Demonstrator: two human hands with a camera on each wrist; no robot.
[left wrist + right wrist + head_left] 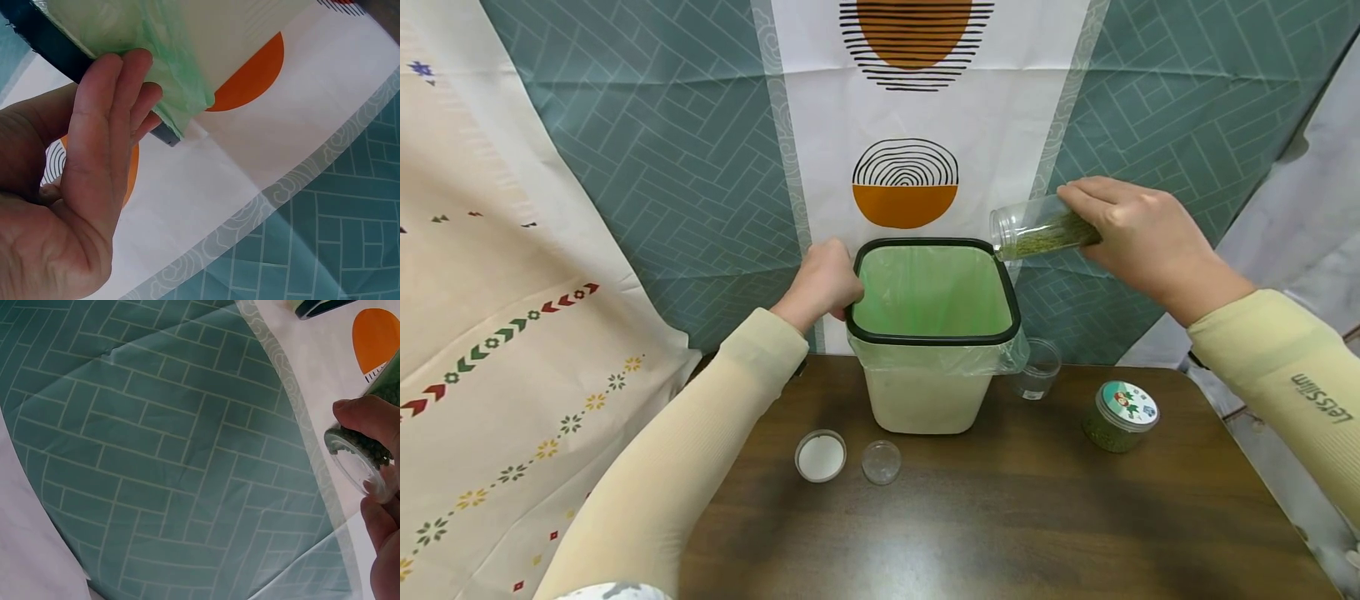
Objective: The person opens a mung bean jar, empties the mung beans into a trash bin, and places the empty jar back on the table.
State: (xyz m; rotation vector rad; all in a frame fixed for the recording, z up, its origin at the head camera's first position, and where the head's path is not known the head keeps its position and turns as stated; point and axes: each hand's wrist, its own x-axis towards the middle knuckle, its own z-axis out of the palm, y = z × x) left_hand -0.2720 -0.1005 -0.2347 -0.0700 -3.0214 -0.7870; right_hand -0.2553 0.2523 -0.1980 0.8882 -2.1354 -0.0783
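Left sleeve (662, 454) outstretched | left grip (826, 279): bin rim (934, 340) | right grip (1142, 235): tipped jar (1039, 232)

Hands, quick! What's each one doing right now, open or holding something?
Left hand: holding the rim of the bin.
Right hand: holding a clear jar, tipped toward the bin.
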